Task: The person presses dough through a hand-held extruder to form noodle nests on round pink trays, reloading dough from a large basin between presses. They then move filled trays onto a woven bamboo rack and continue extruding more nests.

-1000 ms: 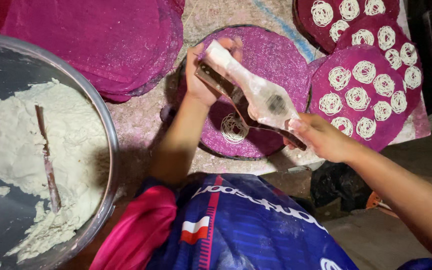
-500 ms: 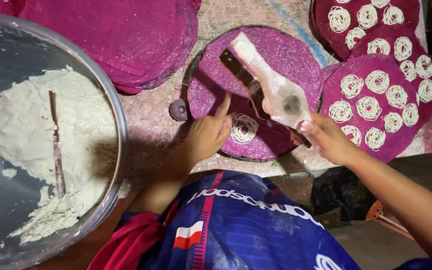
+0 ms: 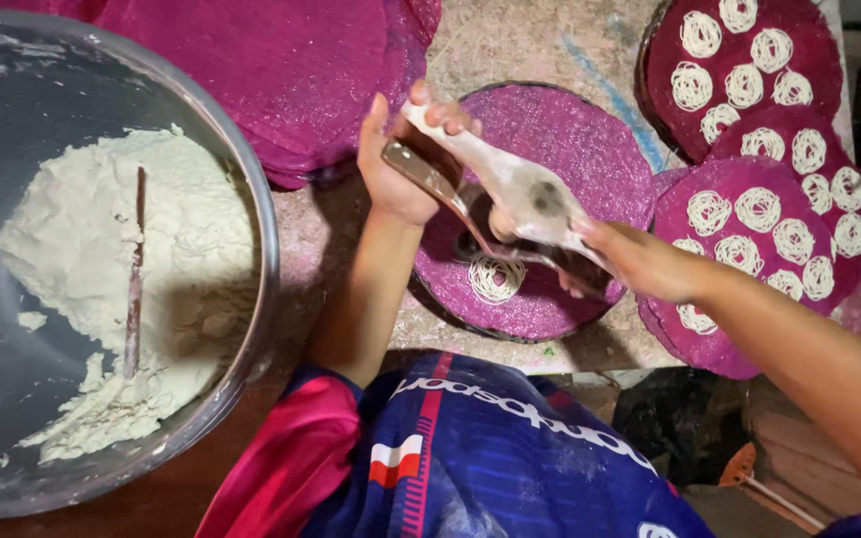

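A big metal bowl (image 3: 251, 214) is filling the left of the scene, and a heap of pale dough (image 3: 102, 289) is sitting inside it with a thin stick (image 3: 135, 269) standing in the heap. Behind the bowl a stack of bare magenta woven mats (image 3: 261, 70) is lying on the speckled table (image 3: 520, 40). To the right, more round mats (image 3: 819, 224) are overlapping one another, each one carrying rows of small white noodle coils (image 3: 749, 209).

In the middle, one round purple mat (image 3: 580, 149) is lying flat on the table, with a single fresh noodle coil (image 3: 495, 279) sitting near its front edge. Right above that mat the person is holding a two-handled noodle press (image 3: 510, 194) with both hands. The press is slanting across the mat from upper left to lower right, and its round middle part is hanging just over the coil; thin strands seem to be joining the two, though I cannot tell that for sure.

The left hand (image 3: 401, 164) is wrapping around the far ends of the handles, fingers closed tight over the pale upper handle and thumb side against the darker lower one. The right hand (image 3: 630, 259) is clamping the near ends, fingers curled underneath and squeezing the handles together. The person's blue and pink shirt (image 3: 470, 448) is showing at the bottom, dusted with flour.
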### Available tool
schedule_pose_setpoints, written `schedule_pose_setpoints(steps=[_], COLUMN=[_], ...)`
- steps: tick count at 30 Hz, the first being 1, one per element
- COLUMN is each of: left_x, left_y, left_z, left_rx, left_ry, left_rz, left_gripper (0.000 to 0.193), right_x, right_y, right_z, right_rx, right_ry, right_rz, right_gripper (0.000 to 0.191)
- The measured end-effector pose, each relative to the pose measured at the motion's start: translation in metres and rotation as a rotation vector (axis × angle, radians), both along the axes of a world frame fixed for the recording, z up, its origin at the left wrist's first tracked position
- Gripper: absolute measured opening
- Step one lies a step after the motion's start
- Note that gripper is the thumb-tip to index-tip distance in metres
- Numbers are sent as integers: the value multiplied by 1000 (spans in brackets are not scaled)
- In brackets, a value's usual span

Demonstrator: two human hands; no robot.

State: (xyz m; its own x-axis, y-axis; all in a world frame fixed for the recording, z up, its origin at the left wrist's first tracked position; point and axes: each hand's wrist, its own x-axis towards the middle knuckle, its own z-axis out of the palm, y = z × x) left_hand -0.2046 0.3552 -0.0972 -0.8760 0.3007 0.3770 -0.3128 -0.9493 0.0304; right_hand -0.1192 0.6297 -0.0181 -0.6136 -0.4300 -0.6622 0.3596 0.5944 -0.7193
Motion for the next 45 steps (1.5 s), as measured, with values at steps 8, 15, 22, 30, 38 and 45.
schedule_pose_setpoints(steps=[8,15,22,30,38,45], left_x=[-11,-35,-22,-54,-14,40], left_y=[-14,-6,-5,-9,-10,-45], left_z=[-35,-36,-40,-29,-111,-80], left_rx=[74,86,46,-167,-1167,-1681], left_ry=[-30,10,-75,-324,-241,40], left_rz=[38,82,118,106,-100,169], left_gripper=[37,36,41,49,73,68], right_x=[-8,-28,-24,-46,-45,-41], right_y=[-26,-30,-30,-14,-5,2], right_z=[-7,5,3,-16,-24,-48], right_rx=[158,256,280,103,21,48], right_ry=[105,241,87,300,284,389], right_rz=[-24,-11,15,-70,-69,-106], right_gripper=[76,74,70,60,54,54])
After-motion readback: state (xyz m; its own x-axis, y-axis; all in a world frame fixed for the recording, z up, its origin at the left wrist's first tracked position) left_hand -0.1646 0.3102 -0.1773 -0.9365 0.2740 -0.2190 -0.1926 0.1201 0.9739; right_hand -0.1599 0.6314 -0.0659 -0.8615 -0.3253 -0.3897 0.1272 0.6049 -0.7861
